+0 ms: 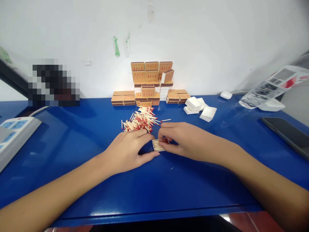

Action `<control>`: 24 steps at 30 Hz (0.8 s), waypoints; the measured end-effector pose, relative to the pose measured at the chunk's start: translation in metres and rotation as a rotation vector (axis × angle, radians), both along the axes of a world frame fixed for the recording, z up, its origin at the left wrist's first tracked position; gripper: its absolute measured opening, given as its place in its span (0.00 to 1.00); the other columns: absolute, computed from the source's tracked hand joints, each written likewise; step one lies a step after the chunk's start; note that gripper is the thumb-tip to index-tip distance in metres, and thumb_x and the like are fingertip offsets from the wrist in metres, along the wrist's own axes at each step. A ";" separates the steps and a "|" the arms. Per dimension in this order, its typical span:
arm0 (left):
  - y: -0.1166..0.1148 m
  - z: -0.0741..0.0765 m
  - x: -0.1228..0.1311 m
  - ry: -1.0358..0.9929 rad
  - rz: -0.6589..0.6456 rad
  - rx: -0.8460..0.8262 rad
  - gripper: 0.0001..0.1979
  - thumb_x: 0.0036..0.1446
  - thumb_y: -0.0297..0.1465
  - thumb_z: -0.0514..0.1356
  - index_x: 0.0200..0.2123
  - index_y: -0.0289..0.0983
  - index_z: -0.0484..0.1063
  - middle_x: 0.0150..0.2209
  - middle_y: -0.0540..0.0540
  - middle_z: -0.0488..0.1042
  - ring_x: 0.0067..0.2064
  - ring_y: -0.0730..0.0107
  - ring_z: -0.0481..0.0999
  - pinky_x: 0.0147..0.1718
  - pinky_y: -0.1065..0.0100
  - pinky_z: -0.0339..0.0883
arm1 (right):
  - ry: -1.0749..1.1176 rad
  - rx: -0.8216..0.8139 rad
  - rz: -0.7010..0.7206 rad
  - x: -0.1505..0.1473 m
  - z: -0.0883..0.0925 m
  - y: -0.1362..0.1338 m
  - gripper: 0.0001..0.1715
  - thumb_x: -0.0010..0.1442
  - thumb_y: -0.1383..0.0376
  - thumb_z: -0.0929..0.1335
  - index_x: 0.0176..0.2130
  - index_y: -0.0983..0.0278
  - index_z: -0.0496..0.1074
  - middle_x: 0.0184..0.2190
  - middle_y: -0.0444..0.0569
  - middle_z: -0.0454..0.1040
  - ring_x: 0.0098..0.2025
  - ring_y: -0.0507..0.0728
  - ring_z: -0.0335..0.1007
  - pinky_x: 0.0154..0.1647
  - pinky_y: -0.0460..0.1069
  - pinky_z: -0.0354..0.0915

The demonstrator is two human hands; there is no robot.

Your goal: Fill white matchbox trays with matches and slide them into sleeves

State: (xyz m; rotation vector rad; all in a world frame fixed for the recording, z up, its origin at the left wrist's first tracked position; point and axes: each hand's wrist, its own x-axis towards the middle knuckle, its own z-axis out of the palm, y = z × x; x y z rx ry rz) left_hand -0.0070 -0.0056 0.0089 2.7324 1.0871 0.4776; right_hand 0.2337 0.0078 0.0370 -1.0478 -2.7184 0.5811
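Observation:
A small open matchbox tray (pixel 158 145) filled with red-tipped matches lies on the blue table (pixel 154 190) between my hands. My right hand (pixel 183 139) curls over its right side, fingers closed on the tray. My left hand (pixel 127 149) rests at its left end, thumb and fingers pinching toward it. Just beyond lies a loose pile of red-tipped matches (pixel 141 120), with my left fingertips touching its near edge.
Stacked brown matchboxes (pixel 151 83) stand against the white wall. White empty trays (pixel 200 108) lie to their right. A power strip (pixel 14 132) sits at far left, a dark phone (pixel 288 133) and a plastic bag (pixel 270 87) at right.

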 end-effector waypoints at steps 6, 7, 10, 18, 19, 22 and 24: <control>-0.001 0.001 0.001 0.009 0.005 -0.004 0.15 0.66 0.43 0.65 0.48 0.39 0.78 0.35 0.48 0.78 0.32 0.68 0.77 0.30 0.68 0.66 | 0.042 0.058 -0.016 0.004 0.007 0.002 0.09 0.71 0.63 0.67 0.38 0.62 0.72 0.36 0.46 0.74 0.34 0.54 0.67 0.35 0.49 0.58; -0.001 0.001 0.001 0.008 0.006 -0.003 0.15 0.67 0.43 0.65 0.48 0.39 0.78 0.36 0.48 0.79 0.33 0.68 0.77 0.30 0.68 0.66 | 0.059 0.088 -0.034 0.005 0.007 0.004 0.08 0.71 0.63 0.67 0.38 0.62 0.73 0.35 0.46 0.74 0.33 0.54 0.67 0.35 0.49 0.58; -0.001 0.000 0.001 0.002 0.011 -0.004 0.16 0.67 0.44 0.64 0.49 0.39 0.78 0.38 0.48 0.79 0.33 0.69 0.78 0.31 0.68 0.67 | 0.076 0.223 -0.158 0.013 0.002 0.015 0.07 0.69 0.65 0.66 0.39 0.62 0.74 0.32 0.46 0.73 0.32 0.54 0.65 0.34 0.50 0.57; -0.001 -0.001 0.001 -0.014 0.005 -0.023 0.16 0.67 0.43 0.65 0.50 0.39 0.78 0.39 0.48 0.79 0.34 0.68 0.78 0.32 0.68 0.67 | 0.037 0.251 -0.265 0.034 -0.028 0.053 0.08 0.68 0.62 0.67 0.44 0.63 0.75 0.38 0.50 0.71 0.38 0.57 0.68 0.40 0.52 0.62; -0.001 -0.001 0.001 -0.015 0.005 -0.025 0.16 0.67 0.43 0.64 0.50 0.39 0.78 0.39 0.47 0.79 0.34 0.68 0.78 0.32 0.67 0.67 | 0.031 0.234 -0.263 0.035 -0.030 0.055 0.09 0.68 0.62 0.67 0.44 0.63 0.75 0.38 0.51 0.71 0.39 0.58 0.69 0.41 0.52 0.62; -0.001 -0.001 0.001 -0.017 0.008 -0.023 0.17 0.67 0.43 0.64 0.51 0.39 0.78 0.39 0.48 0.79 0.34 0.68 0.78 0.32 0.67 0.66 | 0.003 0.189 -0.262 0.035 -0.031 0.057 0.09 0.69 0.63 0.65 0.40 0.64 0.73 0.39 0.52 0.71 0.39 0.58 0.69 0.41 0.53 0.63; -0.001 -0.001 0.000 -0.018 0.011 -0.015 0.16 0.67 0.44 0.65 0.50 0.39 0.78 0.39 0.48 0.79 0.33 0.69 0.77 0.32 0.67 0.65 | -0.009 0.174 -0.256 0.034 -0.028 0.054 0.09 0.69 0.63 0.64 0.40 0.64 0.72 0.40 0.53 0.72 0.39 0.58 0.69 0.41 0.53 0.63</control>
